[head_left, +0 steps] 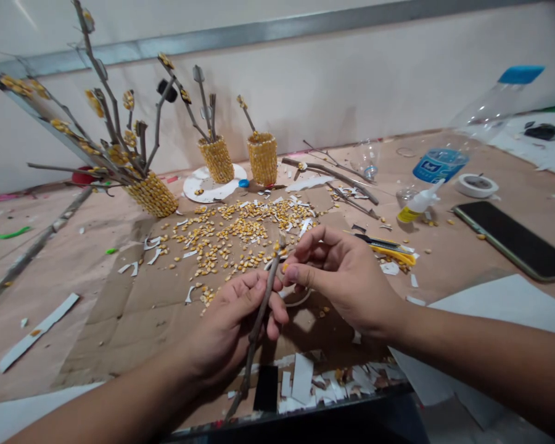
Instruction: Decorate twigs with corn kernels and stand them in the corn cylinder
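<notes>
A thin brown twig (258,324) slants up from the near edge of the table, with my left hand (240,302) closed around its upper half. Yellow corn kernels (277,246) cluster at the twig's tip. Close beside that tip, my right hand (335,268) pinches a single corn kernel (285,267) between thumb and forefinger. Loose corn kernels (245,228) lie scattered on the brown cardboard (120,327) beyond my hands.
Kernel-covered pots (152,196) with twigs stand at the back left. To the right are a yellow cutter (393,251), a glue bottle (419,205), a plastic bottle (444,161), a tape roll (476,185) and a phone (518,237). Paper scraps (302,377) litter the near edge.
</notes>
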### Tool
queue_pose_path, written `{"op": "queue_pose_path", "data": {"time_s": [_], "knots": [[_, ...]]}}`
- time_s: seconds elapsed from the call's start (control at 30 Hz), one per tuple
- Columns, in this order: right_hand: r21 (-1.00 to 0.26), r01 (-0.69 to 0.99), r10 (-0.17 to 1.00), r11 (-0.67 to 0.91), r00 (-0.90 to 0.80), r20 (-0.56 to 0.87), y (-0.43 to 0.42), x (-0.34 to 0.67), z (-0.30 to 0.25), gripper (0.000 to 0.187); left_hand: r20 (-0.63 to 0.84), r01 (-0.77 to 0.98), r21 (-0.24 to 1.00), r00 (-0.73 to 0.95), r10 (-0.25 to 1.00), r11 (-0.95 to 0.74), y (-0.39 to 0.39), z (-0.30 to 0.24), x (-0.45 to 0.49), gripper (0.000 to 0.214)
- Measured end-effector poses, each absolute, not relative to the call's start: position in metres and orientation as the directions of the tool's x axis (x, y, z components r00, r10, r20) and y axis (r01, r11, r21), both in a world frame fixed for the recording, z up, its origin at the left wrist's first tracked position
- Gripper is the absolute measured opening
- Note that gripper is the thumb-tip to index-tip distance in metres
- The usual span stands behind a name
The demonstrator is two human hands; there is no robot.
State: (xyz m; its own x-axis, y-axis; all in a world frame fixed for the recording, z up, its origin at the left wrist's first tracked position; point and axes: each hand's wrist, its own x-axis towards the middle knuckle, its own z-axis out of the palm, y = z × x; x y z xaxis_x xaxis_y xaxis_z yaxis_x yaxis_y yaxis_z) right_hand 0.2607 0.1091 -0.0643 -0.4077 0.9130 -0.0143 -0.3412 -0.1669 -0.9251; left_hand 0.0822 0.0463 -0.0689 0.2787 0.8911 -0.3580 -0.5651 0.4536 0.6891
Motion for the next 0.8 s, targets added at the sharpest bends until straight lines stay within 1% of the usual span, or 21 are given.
{"op": "queue_pose_path", "data": {"time_s": [0.13, 0.23, 0.37, 0.47, 0.6, 0.8], "knots": [[-0.877, -0.417, 0.913, -0.240, -0.404, -0.058, 0.1074, 0.2578, -0.0667, 0.046, -0.359, -0.557, 0.691, 0.290, 0.887, 0.461, 0.0459, -0.0692, 0.0856, 0.029], [-0.858, -0.442, 0.907, -0.262, -0.416, -0.063, 0.1061, 0.2567, -0.0668, 0.051, -0.351, -0.548, 0.700, 0.293, 0.889, 0.457, 0.0459, -0.0707, 0.0856, 0.030], [-0.862, -0.435, 0.908, -0.263, -0.414, -0.068, 0.1058, 0.2563, -0.0661, 0.053, -0.350, -0.539, 0.706, 0.298, 0.888, 0.459, 0.0468, -0.0738, 0.0848, 0.029], [-0.876, -0.419, 0.920, -0.240, -0.387, -0.066, 0.1056, 0.2559, -0.0658, 0.050, -0.351, -0.543, 0.701, 0.302, 0.886, 0.463, 0.0475, -0.0755, 0.0852, 0.028], [-0.880, -0.404, 0.922, -0.250, -0.378, -0.088, 0.1043, 0.2551, -0.0647, 0.049, -0.337, -0.555, 0.692, 0.319, 0.886, 0.462, 0.0477, -0.0754, 0.0857, 0.028], [-0.876, -0.427, 0.927, -0.222, -0.370, -0.055, 0.1030, 0.2536, -0.0618, 0.050, -0.339, -0.553, 0.690, 0.325, 0.883, 0.468, 0.0463, -0.0740, 0.0850, 0.029]]}}
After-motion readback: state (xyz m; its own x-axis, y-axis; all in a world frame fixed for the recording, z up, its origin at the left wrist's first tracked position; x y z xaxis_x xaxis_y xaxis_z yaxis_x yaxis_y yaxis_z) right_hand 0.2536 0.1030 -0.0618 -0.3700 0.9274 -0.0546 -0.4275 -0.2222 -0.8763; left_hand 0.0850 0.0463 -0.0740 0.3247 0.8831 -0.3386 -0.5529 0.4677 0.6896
